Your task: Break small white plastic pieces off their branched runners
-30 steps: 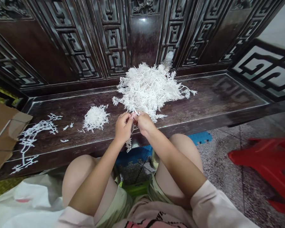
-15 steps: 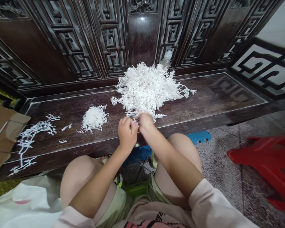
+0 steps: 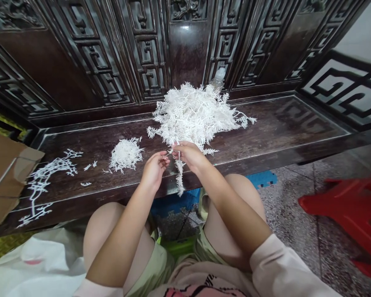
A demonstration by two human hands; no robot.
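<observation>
My right hand [image 3: 190, 156] pinches a white artificial leaf sprig [image 3: 179, 177], whose feathery end hangs down over the bench's front edge. Close to its left, my left hand [image 3: 154, 170] has curled fingers, with the thumb and fingertips pressed around a small white bit of sprig [image 3: 169, 153]; whether this bit is still joined to the hanging sprig I cannot tell. Just beyond both hands rises a large heap of white sprigs [image 3: 193, 113]. A smaller pile of short white pieces [image 3: 126, 154] lies left of my left hand.
On the dark wooden bench [image 3: 281, 119], bare branching white stems [image 3: 51, 171] lie at the left beside a cardboard box [image 3: 6, 177]. A clear bottle [image 3: 219, 76] stands behind the heap. A red plastic stool [image 3: 346, 214] is on the floor at right.
My hands have moved apart a little, the left one to the left and turned more palm-up. A sprig now dangles below my right hand. The view has shifted slightly.
</observation>
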